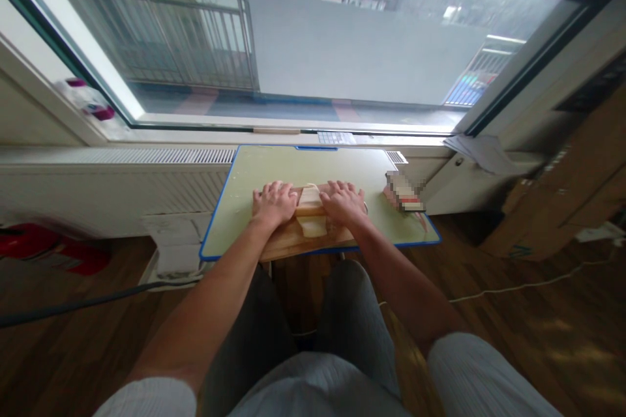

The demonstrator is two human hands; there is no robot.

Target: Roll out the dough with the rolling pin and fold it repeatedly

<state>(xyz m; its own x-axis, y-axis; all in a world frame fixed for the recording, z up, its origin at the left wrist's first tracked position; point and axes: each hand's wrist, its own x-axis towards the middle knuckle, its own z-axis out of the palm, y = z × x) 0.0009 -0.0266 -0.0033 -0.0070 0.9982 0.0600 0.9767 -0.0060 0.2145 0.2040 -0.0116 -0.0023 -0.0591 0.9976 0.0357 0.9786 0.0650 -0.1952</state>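
Dough (pixel 313 227) at 12 o'clock on wooden board (pixel 282 242), already flat either side of rolling pin (pixel 311 211), seemingly partway; our left hand (pixel 274 201), right hand (pixel 343 200) lie atop pin, grip spread, unclenched.

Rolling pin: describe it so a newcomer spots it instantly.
Below the window stands a blue-edged table with a wooden board at its near edge. On that board, the rolling pin shows between left hand and right hand, crossing pale dough. Unlike the flat board, it's a rounded bar.

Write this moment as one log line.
left grip: on rolling pin | right grip: on rolling pin | dough: under rolling pin | wooden board: beneath dough
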